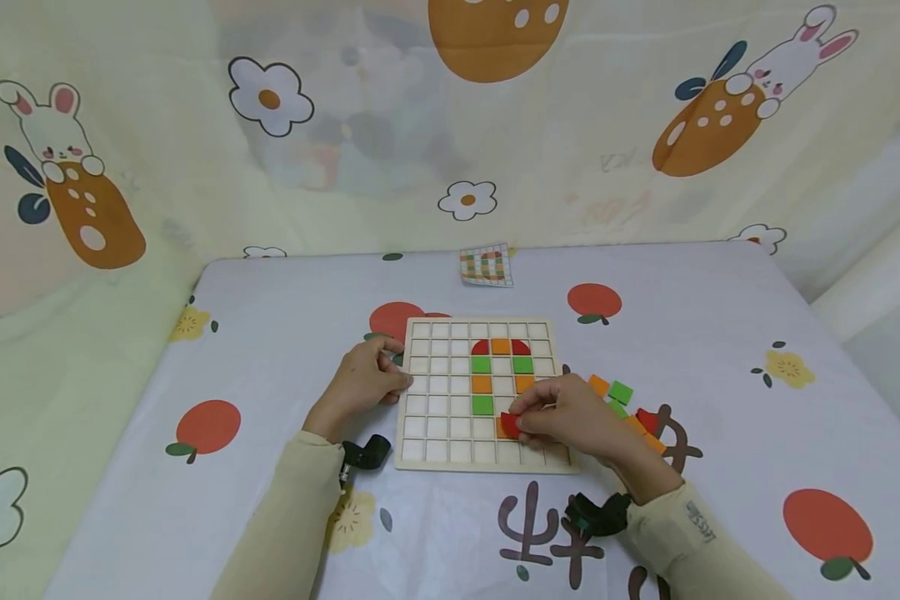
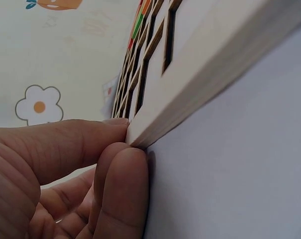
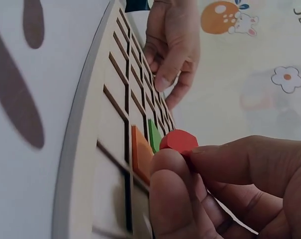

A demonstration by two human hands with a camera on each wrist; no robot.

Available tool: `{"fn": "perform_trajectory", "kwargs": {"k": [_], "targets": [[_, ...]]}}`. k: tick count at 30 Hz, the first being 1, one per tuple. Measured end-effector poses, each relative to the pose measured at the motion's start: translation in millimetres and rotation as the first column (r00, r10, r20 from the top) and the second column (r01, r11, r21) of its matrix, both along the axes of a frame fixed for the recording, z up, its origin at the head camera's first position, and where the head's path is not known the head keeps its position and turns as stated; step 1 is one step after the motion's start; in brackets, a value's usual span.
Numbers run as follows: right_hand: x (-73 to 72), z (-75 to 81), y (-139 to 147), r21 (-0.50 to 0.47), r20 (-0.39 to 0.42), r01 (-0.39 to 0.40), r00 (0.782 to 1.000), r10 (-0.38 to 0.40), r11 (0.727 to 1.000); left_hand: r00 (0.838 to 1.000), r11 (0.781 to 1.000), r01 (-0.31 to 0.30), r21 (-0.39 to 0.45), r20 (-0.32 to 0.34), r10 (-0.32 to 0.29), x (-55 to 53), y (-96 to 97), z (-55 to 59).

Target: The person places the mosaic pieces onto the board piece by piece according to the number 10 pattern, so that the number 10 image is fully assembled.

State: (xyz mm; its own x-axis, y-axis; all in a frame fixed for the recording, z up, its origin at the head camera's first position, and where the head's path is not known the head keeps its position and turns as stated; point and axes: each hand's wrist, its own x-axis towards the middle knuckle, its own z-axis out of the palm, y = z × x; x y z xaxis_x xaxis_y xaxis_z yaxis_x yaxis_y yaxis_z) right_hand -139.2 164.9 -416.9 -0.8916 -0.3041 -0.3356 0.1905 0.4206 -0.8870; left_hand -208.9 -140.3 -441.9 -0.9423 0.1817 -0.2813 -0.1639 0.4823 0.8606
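Observation:
A wooden grid board (image 1: 429, 429) lies on the table. My left hand (image 1: 362, 383) holds its left edge, thumb and fingertips against the wood in the left wrist view. Over the board's lower right part, my right hand (image 1: 573, 417) pinches a red tile (image 3: 179, 141) with a rounded side between thumb and fingers. Beneath it, an orange tile (image 3: 143, 154) sits in a cell, partly hidden by the fingers. Farther up are green tiles (image 1: 483, 405), orange tiles (image 1: 482, 384) and two rounded red tiles (image 1: 481, 347), forming an arch-like outline.
Loose orange, green and red tiles (image 1: 622, 392) lie right of the board, partly behind the right hand. A small card (image 1: 486, 265) with a coloured grid pattern stands at the table's back. A printed cloth (image 1: 270, 517) covers the table, and a printed curtain (image 1: 375, 167) hangs behind.

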Motion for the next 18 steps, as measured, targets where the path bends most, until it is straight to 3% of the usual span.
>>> {"fn": "perform_trajectory", "kwargs": {"k": [6,18], "targets": [[-7.2,-1.0,-15.6,0.005,0.046,0.01,0.999,-0.01,1.0,1.0,1.0,0.009,0.007,0.005,-0.009,0.2,0.8,1.7],[-11.1,-0.6,-34.5,0.073,-0.021,-0.024,0.999,0.025,0.997,1.0,1.0,0.005,0.002,0.001,-0.005,-0.8,-0.2,0.4]]}}
